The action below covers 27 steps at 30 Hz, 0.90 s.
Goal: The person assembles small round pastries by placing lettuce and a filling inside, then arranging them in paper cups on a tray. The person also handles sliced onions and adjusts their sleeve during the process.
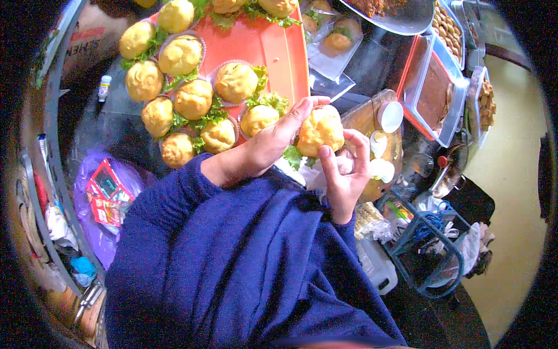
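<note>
Twelve golden puffs [193, 99] show on the orange-red tray [264, 49], two of them cut by the upper edge of the view, and these look finished to judge by their lettuce [212, 110] and the pleated paper cups visible under several. One more puff [321, 131] is off the tray, up in front of the person near its lower right corner; by the look of it, this one is still being worked on. A stretch of the tray is bare, though how many puffs remain to be made I cannot tell. The left hand [279, 134] grasps the raised puff from its upper left, thumb alongside and the other fingers partly hidden; the right hand [349, 174] pinches it from the lower right, thumb in front. A bit of lettuce hangs just below it (the pieces overlap too much to count). To the right on the dark surface [119, 131] are one bowl [407, 24] of reddish-brown crumbly food, one open container [431, 93] of smooth brown filling, and one wooden board [396, 145] carrying small white pots [390, 116]. At least two wrapped puffs [337, 41] lie in clear bags beyond the tray.
</note>
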Motion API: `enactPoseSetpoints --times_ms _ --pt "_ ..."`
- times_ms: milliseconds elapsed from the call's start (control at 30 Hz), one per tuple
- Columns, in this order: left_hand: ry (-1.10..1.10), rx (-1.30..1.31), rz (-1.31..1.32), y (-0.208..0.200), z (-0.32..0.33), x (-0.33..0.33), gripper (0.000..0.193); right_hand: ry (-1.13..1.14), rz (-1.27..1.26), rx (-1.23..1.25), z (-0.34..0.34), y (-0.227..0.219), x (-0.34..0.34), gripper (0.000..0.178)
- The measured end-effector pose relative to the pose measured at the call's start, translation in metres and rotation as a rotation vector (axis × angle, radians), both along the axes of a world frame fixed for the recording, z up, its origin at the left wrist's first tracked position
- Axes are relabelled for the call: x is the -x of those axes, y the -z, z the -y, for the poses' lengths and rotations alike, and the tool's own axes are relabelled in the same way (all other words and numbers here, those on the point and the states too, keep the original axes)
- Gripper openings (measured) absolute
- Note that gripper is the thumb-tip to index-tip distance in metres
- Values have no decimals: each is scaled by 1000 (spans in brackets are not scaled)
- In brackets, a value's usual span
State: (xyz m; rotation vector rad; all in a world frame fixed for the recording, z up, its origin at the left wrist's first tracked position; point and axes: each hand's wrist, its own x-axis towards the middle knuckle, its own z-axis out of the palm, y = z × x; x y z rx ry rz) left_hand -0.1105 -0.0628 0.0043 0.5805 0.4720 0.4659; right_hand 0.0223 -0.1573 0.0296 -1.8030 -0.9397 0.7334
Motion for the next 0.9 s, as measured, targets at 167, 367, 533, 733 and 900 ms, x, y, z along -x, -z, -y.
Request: enactPoseSetpoints --times_ms 167,367,533,733,900 --pt "-5 -41 -19 5 0 0 54 71 -164 48 0 -1 4 40" --pt "-27 -96 0 13 3 -1 51 105 -150 71 -5 -5 5 46" --pt "-29 -93 -11 20 6 -2 51 -58 217 44 -8 -9 9 65" --pt "-40 -186 -17 26 9 -4 51 -165 541 141 -14 -20 11 71" --pt "-26 -189 -14 26 8 -6 50 -170 627 167 -16 -27 14 65"
